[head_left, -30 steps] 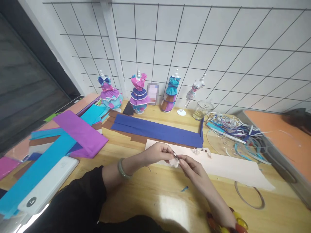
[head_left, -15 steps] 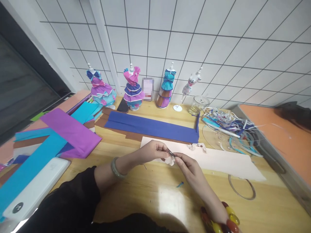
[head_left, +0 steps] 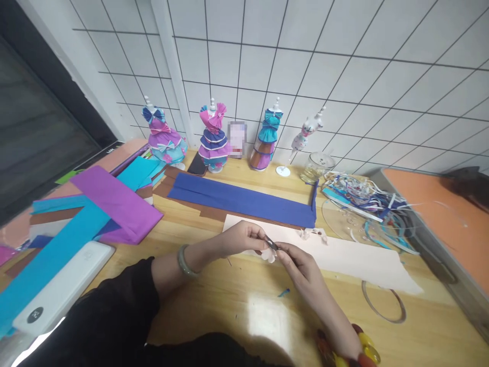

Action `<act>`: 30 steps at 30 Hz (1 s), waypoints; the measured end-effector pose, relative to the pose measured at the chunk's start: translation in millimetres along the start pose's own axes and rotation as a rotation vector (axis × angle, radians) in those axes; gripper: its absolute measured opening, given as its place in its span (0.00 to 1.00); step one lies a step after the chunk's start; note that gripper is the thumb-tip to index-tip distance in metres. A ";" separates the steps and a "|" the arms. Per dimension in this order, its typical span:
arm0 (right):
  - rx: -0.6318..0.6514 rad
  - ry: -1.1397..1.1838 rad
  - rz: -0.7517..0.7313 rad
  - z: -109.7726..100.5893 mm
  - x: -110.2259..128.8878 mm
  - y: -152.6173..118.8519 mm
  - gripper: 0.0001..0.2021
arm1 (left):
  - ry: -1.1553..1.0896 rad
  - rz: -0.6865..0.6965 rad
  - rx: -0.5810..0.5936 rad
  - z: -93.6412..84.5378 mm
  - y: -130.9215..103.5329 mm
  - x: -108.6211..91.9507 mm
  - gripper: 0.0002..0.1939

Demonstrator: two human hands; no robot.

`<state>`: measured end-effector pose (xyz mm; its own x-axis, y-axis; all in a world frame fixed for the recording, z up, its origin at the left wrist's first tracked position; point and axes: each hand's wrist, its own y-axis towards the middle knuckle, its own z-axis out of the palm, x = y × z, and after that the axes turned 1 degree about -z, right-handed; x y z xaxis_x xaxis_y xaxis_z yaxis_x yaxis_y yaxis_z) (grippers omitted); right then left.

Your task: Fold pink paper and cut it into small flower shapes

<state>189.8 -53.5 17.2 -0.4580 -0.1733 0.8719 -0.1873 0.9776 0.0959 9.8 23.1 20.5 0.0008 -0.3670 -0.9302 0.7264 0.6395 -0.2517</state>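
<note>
My left hand (head_left: 246, 238) is closed in a pinch over the pale crepe paper strip (head_left: 355, 257). Its fingertips touch a small pale paper flower (head_left: 269, 256), whose petals hang below them. A slim dark piece (head_left: 272, 244), too small to name surely, spans the gap between both hands. My right hand (head_left: 300, 262) pinches the lower right end of this dark piece, thumb and forefinger together. Behind the hands, small pale paper scraps (head_left: 305, 234) lie on the strip. Fingers partly hide how the flower and dark piece meet.
Several mini mannequins in paper dresses (head_left: 214, 140) stand along the tiled wall. A blue paper strip (head_left: 240, 199), purple paper (head_left: 114, 201), a white power bank (head_left: 64, 285), a glass jar (head_left: 318, 165), paper scraps (head_left: 367, 196) and a tape ring (head_left: 402, 311) surround the hands.
The view has shifted slightly, so the scene sits a little further right. The dark piece between my fingers shows more broadly now. Both hands keep their pinch.
</note>
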 end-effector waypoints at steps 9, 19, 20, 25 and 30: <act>0.001 -0.046 0.004 -0.4 -0.2 -1.6 0.15 | -0.008 -0.025 0.007 0.7 -1.6 -1.2 0.11; 0.041 -0.021 0.025 -2.7 5.2 -2.6 0.15 | 0.059 0.005 0.067 -3.0 -2.4 0.1 0.11; 0.043 -0.024 0.023 -2.8 4.8 -2.6 0.15 | 0.066 0.009 0.074 -3.3 -2.7 -0.2 0.11; 0.066 -0.048 0.003 -4.5 2.2 -2.6 0.15 | 0.051 -0.010 0.093 -3.7 -3.3 -2.2 0.10; 0.102 -0.059 -0.028 -6.9 3.3 -2.6 0.15 | 0.091 -0.037 0.123 -5.0 -4.0 -4.6 0.11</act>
<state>194.8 -55.7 23.2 -0.5007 -0.2100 0.8397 -0.2869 0.9555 0.0679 3.5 25.7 24.4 -0.0855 -0.3224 -0.9427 0.8037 0.5369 -0.2565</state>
